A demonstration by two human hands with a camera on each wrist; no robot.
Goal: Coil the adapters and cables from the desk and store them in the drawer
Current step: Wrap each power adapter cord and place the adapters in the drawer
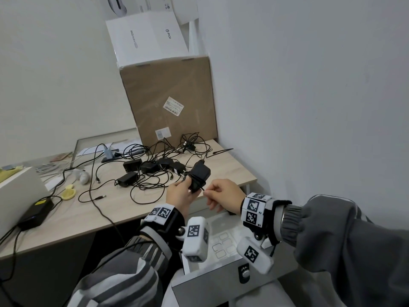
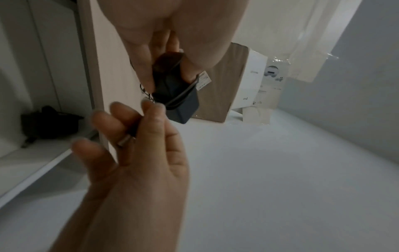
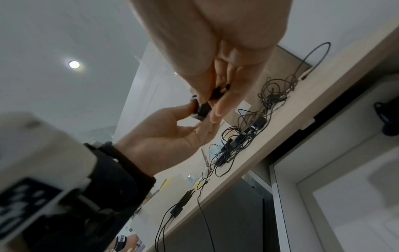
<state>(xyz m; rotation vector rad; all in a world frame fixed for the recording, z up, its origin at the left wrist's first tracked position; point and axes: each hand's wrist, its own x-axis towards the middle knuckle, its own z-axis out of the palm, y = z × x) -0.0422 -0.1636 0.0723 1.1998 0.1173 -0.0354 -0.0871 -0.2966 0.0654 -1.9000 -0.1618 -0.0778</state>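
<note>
A black adapter [image 1: 199, 175] with its cable wound round it is held above the desk's front right corner. My left hand [image 1: 186, 185] grips its lower end; the left wrist view shows fingers and thumb clamped on the adapter [image 2: 172, 88]. My right hand [image 1: 207, 192] pinches the loose cable end right beside it, with the plug [image 2: 127, 136] between the fingers. Below both hands, the white drawer [image 1: 210, 282] stands open. A dark bundle [image 2: 47, 122] lies inside it. Several more adapters [image 1: 150, 167] and tangled cables [image 1: 188, 147] lie on the desk [image 1: 232, 171].
A large cardboard box [image 1: 168, 100] stands at the desk's back right, with white boxes [image 1: 146, 38] on top. A black power brick [image 1: 35, 212], a yellow object [image 1: 68, 192] and a white box [image 1: 17, 191] occupy the left. The wall is close on the right.
</note>
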